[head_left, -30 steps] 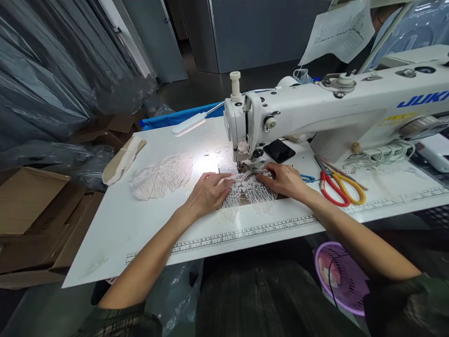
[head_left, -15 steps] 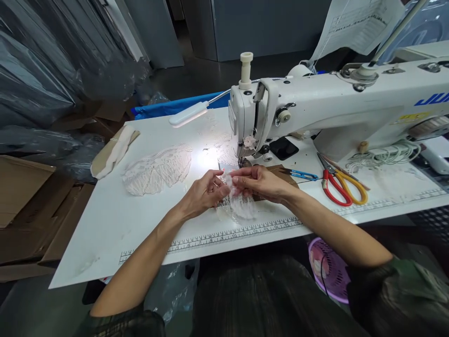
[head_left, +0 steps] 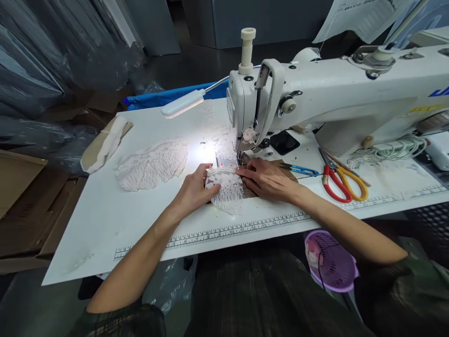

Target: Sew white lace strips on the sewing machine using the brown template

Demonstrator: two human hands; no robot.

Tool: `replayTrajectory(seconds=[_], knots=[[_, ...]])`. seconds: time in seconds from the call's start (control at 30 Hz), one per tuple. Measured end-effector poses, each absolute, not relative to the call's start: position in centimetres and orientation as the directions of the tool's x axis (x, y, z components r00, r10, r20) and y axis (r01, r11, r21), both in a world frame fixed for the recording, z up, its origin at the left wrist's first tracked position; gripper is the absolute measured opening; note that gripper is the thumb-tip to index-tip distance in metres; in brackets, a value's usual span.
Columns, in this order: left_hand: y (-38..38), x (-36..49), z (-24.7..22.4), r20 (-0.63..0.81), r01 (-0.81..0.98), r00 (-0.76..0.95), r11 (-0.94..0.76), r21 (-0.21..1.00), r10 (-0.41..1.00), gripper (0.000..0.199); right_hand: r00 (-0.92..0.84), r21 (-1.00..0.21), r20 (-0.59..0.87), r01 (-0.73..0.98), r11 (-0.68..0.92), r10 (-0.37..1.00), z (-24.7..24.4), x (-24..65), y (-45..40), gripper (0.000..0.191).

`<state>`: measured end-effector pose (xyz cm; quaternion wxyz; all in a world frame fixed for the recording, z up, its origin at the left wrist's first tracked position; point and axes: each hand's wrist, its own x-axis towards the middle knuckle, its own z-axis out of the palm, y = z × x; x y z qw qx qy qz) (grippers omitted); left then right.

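Note:
A small piece of white lace (head_left: 227, 189) lies spread out just in front of the presser foot of a white sewing machine (head_left: 242, 107). My left hand (head_left: 194, 189) holds its left edge, thumb on top and index finger at the upper corner. At the upper right corner, close to the needle, the bent fingers of my right hand (head_left: 268, 178) grip the lace; the fingertips are partly hidden. Farther left on the white table (head_left: 140, 220) lies a larger gathered stack of lace (head_left: 152, 164).
Blue thread snips (head_left: 303, 171) and red-and-yellow scissors (head_left: 342, 182) lie right of my right hand. A dark phone-like object (head_left: 284, 142) sits behind it. A lit lamp (head_left: 184, 104) hangs over the table. A printed ruler (head_left: 210, 235) follows the front edge; a purple basket (head_left: 335, 269) stands below.
The lace, bunched and blurred between my fingertips before, is now spread flat before the presser foot. My left thumb and index finger have moved apart, and the whole view has shifted slightly.

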<state>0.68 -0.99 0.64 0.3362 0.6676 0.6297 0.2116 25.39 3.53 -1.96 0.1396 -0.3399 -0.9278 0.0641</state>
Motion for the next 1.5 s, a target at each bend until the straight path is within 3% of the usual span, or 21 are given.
replayTrajectory(seconds=[0.23, 0.43, 0.77, 1.0, 1.2, 1.37, 1.5], knots=[[-0.7, 0.7, 0.7, -0.135, 0.683, 0.052, 0.064, 0.728, 0.989, 0.069, -0.702, -0.45, 0.288, 0.501, 0.739, 0.651, -2.6, 26.4, 4.8, 0.038], [-0.1, 0.1, 0.8, -0.213, 0.622, 0.052, 0.136, 0.771, 0.976, 0.063, -0.728, -0.346, 0.315, 0.51, 0.788, 0.609, -3.5, 26.3, 4.9, 0.04], [0.1, 0.1, 1.2, -0.256, 0.685, 0.01, 0.18, 0.706, 0.967, 0.054, -0.716, -0.155, 0.263, 0.63, 0.761, 0.647, -3.9, 25.2, 4.3, 0.041], [0.0, 0.0, 1.0, -0.247, 0.667, 0.028, 0.166, 0.727, 0.969, 0.062, -0.721, -0.325, 0.332, 0.517, 0.792, 0.608, -3.7, 26.2, 3.8, 0.036], [0.2, -0.4, 1.0, -0.264, 0.634, 0.032, 0.185, 0.751, 0.964, 0.06, -0.74, -0.301, 0.271, 0.543, 0.784, 0.616, -3.3, 26.3, 3.2, 0.034], [0.4, -0.7, 0.9, -0.297, 0.595, 0.061, 0.205, 0.777, 0.953, 0.066, -0.708, -0.431, 0.315, 0.486, 0.76, 0.632, -3.9, 26.3, 3.7, 0.037], [0.6, -1.1, 0.7, -0.308, 0.58, 0.086, 0.204, 0.789, 0.948, 0.068, -0.692, -0.432, 0.322, 0.5, 0.751, 0.646, -4.2, 26.2, 3.8, 0.038]])
